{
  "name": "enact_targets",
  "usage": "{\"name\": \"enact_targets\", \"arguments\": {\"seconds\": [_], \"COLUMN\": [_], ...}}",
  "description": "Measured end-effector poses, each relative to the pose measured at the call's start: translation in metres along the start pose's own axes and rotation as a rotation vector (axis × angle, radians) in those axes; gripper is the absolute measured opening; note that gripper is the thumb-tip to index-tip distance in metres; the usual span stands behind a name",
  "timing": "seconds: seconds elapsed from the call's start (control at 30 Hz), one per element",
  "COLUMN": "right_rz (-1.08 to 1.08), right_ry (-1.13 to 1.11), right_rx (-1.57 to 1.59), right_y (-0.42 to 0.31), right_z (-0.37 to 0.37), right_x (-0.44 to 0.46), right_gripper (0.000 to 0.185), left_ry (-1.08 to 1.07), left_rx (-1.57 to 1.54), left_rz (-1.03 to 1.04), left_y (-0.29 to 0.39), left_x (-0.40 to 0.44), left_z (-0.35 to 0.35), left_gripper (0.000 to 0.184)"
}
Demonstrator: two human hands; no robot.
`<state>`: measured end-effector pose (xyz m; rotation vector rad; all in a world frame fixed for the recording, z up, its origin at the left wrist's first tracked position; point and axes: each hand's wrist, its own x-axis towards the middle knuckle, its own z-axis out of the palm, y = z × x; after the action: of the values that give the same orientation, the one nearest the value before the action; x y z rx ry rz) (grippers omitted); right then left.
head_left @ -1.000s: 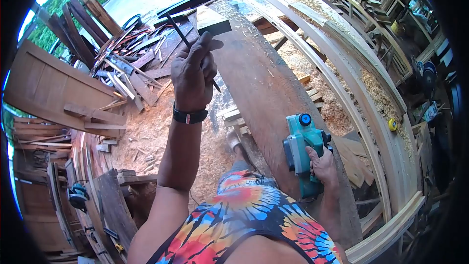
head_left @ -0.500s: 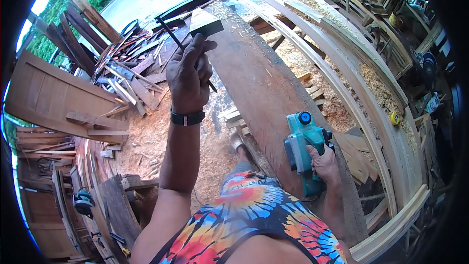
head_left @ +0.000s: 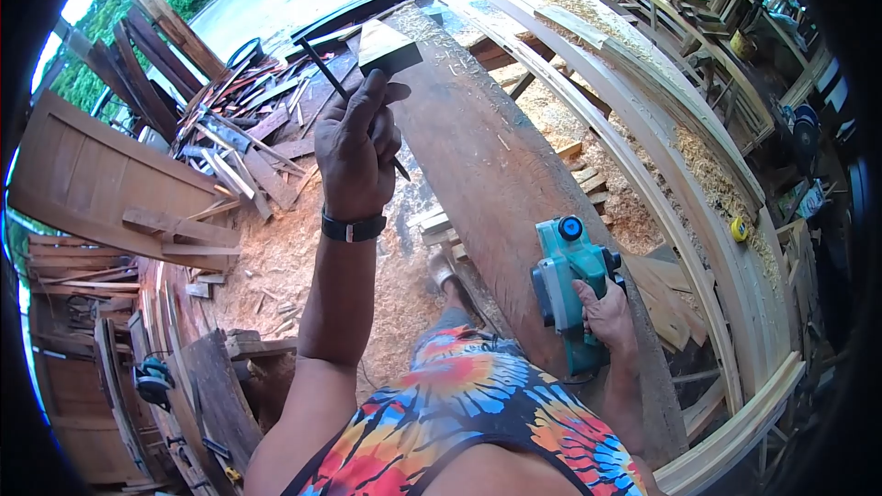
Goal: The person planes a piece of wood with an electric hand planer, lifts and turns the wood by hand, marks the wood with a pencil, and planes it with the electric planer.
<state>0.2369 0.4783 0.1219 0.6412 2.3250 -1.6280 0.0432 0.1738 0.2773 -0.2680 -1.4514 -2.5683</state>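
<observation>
My left hand (head_left: 356, 152) is raised in front of me, its fingers closed around a thin dark stick (head_left: 323, 69) that slants through the fist. Just beyond its fingertips, in the view, a pale wood block (head_left: 386, 46) appears near the far end of a wide brown board (head_left: 487, 156); whether the hand touches the block I cannot tell. My right hand (head_left: 604, 314) is wrapped round the handle of a teal power planer (head_left: 571, 285). The planer rests on the near part of the board.
Long pale curved planks (head_left: 643, 119) with shavings lie on the right, with a yellow tape measure (head_left: 739, 229) on them. Scrap wood (head_left: 248, 142) and a panelled door (head_left: 101, 165) are at the left. Another teal power tool (head_left: 154, 380) sits lower left. Sawdust (head_left: 276, 266) covers the ground.
The whole view has shifted slightly. Both hands keep their holds, and the planer stays at nearly the same place on the board.
</observation>
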Motion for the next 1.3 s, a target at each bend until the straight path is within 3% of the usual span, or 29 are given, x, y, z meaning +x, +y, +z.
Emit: {"name": "enact_targets", "arguments": {"seconds": [0.37,1.23,1.3], "right_rz": [0.067,0.072,0.085], "right_ry": [-0.013,0.004,-0.005], "right_rx": [0.036,0.005,0.039], "right_y": [-0.004,-0.010,-0.007], "right_z": [0.003,0.005,0.005], "right_x": [-0.001,-0.001,-0.002], "right_gripper": [0.040,0.043,0.043], "left_ry": [-0.056,-0.017,-0.017], "left_rx": [-0.044,0.010,0.022], "left_rz": [-0.021,-0.004,-0.080], "left_y": [-0.007,-0.011,-0.015], "left_x": [0.005,0.009,0.001], "left_z": [-0.002,0.009,0.005], "left_gripper": [0.026,0.031,0.031]}}
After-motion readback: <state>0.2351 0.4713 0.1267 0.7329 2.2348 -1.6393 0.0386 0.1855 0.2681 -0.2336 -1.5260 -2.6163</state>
